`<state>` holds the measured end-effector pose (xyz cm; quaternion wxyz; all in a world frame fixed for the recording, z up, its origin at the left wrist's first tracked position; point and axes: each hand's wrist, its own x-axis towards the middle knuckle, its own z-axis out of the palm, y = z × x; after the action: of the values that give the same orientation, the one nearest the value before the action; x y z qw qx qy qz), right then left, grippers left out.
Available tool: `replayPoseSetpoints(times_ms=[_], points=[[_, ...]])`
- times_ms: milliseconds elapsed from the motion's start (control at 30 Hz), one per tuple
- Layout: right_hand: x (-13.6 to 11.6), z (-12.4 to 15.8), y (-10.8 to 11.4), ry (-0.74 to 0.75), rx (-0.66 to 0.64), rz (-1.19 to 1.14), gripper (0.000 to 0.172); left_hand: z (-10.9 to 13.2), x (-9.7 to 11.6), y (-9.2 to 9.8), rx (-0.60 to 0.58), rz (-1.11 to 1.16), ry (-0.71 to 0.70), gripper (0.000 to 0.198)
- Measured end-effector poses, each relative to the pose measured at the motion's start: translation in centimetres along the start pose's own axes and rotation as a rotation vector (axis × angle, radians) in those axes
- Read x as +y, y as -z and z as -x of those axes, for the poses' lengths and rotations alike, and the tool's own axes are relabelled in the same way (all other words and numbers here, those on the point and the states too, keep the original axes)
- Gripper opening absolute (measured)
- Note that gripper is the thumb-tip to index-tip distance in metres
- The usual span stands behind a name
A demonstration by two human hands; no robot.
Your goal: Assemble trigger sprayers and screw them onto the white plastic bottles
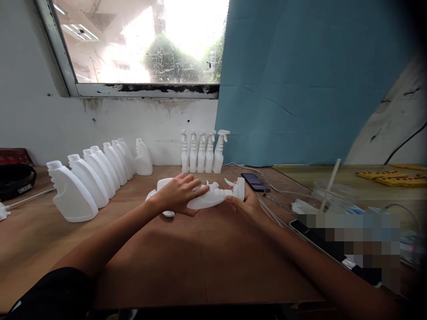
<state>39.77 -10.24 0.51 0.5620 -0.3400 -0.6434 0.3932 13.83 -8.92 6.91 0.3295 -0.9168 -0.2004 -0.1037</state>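
Observation:
A white spray bottle (211,197) lies tilted sideways above the brown table, its trigger head pointing right. My left hand (180,193), with a ring on one finger, is wrapped over the bottle's body. My right hand (245,202) grips the white spray head (238,189) at the neck end, its thumb near the collar. Behind and below my left hand, other white pieces (164,182) show in part; the hand hides most of them.
Several open white bottles (75,193) stand in a row at the left. Several capped spray bottles (218,153) stand by the wall. A phone (253,182), cables, a pen and a dark device (320,242) lie on the right of the table (200,266).

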Motion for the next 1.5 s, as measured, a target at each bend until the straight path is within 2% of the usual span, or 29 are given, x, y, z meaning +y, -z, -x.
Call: replayPoseSetpoints(times_ms=[300, 500, 567, 700, 767, 833, 900, 1000, 1167, 1333, 1500], points=[[-0.7, 0.6, -0.6, -0.031, 0.093, -0.055, 0.042, -0.1, 0.6, 0.0, 0.029, -0.006, -0.01, 0.07], [-0.4, 0.2, -0.4, -0.001, 0.057, -0.08, 0.039, -0.1, 0.6, -0.5, 0.061, 0.037, 0.011, 0.07], [-0.8, -0.1, -0.4, 0.025, 0.007, -0.123, 0.047, -0.1, 0.5, -0.7, 0.082, 0.096, 0.041, 0.069], [-2.3, 0.0, -0.7, 0.02, -0.184, -0.22, 0.083, -0.2, 0.7, -0.5, 0.142, 0.318, 0.135, 0.071], [-3.0, 0.2, -0.9, -0.003, -0.19, -0.215, 0.09, -0.3, 1.0, -0.1, 0.149, 0.413, 0.129, 0.073], [-3.4, 0.5, -1.1, -0.007, -0.112, -0.178, 0.08, -0.4, 1.5, 0.2, 0.147, 0.468, 0.121, 0.073], [-3.4, 0.7, -1.2, 0.017, -0.029, -0.143, 0.063, -0.5, 1.8, 0.3, 0.15, 0.498, 0.136, 0.073], [-3.2, 0.7, -1.1, 0.03, 0.009, -0.125, 0.045, -0.5, 2.1, 0.2, 0.155, 0.52, 0.154, 0.074], [-2.6, 0.6, -0.8, -0.042, -0.002, -0.17, 0.05, -0.4, 2.1, 0.0, 0.115, 0.536, 0.177, 0.077], [-2.6, 0.5, -0.3, -0.032, -0.034, -0.214, 0.051, -0.6, 2.1, 1.1, 0.042, 0.68, 0.193, 0.08], [-3.6, 0.1, 0.4, 0.033, -0.049, -0.248, 0.059, -0.2, 0.6, 2.6, -0.072, 1.036, 0.425, 0.058]])
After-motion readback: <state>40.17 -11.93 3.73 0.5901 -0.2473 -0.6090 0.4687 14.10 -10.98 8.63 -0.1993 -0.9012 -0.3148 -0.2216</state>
